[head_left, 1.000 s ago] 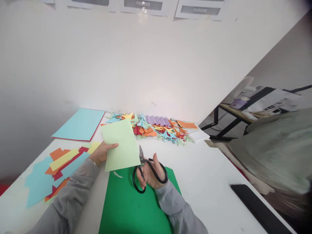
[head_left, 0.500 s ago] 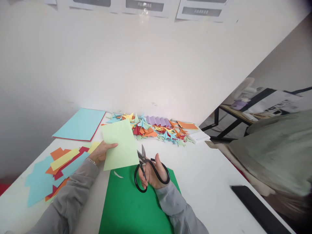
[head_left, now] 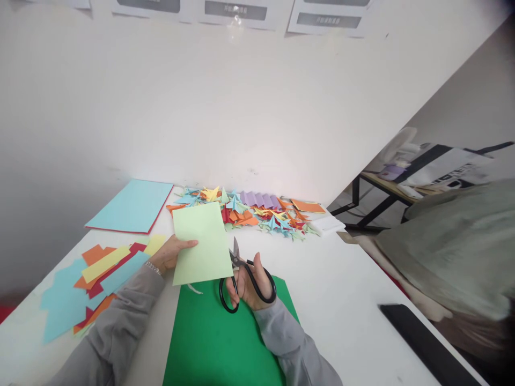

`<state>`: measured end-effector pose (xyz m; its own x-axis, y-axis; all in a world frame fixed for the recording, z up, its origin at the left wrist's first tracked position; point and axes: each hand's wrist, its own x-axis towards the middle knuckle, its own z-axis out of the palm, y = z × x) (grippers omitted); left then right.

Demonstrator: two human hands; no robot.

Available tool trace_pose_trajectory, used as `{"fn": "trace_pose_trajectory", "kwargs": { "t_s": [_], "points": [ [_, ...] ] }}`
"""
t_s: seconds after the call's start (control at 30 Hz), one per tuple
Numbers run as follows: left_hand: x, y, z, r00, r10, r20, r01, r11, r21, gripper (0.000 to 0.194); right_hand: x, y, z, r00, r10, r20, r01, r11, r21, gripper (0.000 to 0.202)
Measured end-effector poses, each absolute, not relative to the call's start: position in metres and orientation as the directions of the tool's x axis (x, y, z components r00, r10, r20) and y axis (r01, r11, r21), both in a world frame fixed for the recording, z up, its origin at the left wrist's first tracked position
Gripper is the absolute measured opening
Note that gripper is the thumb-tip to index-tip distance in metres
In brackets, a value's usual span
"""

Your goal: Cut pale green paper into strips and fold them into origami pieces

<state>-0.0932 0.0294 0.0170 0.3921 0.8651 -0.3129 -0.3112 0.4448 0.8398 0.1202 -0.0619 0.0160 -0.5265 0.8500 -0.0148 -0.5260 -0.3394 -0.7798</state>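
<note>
My left hand [head_left: 174, 253] pinches the left edge of a pale green paper sheet [head_left: 203, 246], thumb on its front face. In my right hand [head_left: 250, 284] are black-handled scissors [head_left: 234, 260], with fingers through the loops. Their blades stand apart at the sheet's right edge, one blade partly hidden behind it. Below both hands lies a large green sheet [head_left: 225, 338] on the white table, with a thin pale paper sliver [head_left: 195, 289] on it near the held sheet's lower edge.
Light blue sheets [head_left: 131, 206] lie at the back left, with coloured paper pieces [head_left: 66, 295] nearer. Folded paper shapes [head_left: 241, 217] line the wall beside a white object [head_left: 326, 225]. A black bar [head_left: 422, 338] lies at the right; a person's sleeve [head_left: 462, 246] is beyond the table.
My left hand and the pale green sheet have shifted slightly right and down, closer to the scissors. The scissors and my right hand have moved a little left.
</note>
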Motion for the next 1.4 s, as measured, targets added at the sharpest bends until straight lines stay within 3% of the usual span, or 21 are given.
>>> {"fn": "trace_pose_trajectory", "kwargs": {
  "t_s": [0.5,0.67,0.8,0.9,1.1,1.4],
  "points": [
    [-0.091,0.025,0.019,0.464,0.824,-0.324,-0.259,0.476,0.841,0.052,0.122,-0.061,0.013,-0.57,0.82,-0.055,-0.493,-0.395,-0.775,0.08],
    [-0.096,0.028,0.021,0.41,0.847,-0.338,-0.274,0.468,0.84,0.046,0.124,-0.061,0.014,-0.569,0.819,-0.074,-0.457,-0.39,-0.8,0.081],
    [-0.099,0.03,0.022,0.39,0.847,-0.36,-0.27,0.479,0.835,0.045,0.125,-0.061,0.012,-0.573,0.819,-0.01,-0.47,-0.338,-0.815,0.081],
    [-0.098,0.031,0.019,0.402,0.849,-0.342,-0.277,0.469,0.838,0.048,0.124,-0.059,0.009,-0.564,0.825,0.036,-0.487,-0.298,-0.821,0.085],
    [-0.095,0.03,0.017,0.402,0.855,-0.329,-0.288,0.459,0.841,0.053,0.124,-0.058,0.005,-0.558,0.83,-0.008,-0.445,-0.307,-0.841,0.094],
    [-0.087,0.022,0.022,0.451,0.85,-0.273,-0.276,0.424,0.863,0.054,0.123,-0.06,0.011,-0.535,0.845,0.001,-0.478,-0.302,-0.825,0.076]
  ]
}}
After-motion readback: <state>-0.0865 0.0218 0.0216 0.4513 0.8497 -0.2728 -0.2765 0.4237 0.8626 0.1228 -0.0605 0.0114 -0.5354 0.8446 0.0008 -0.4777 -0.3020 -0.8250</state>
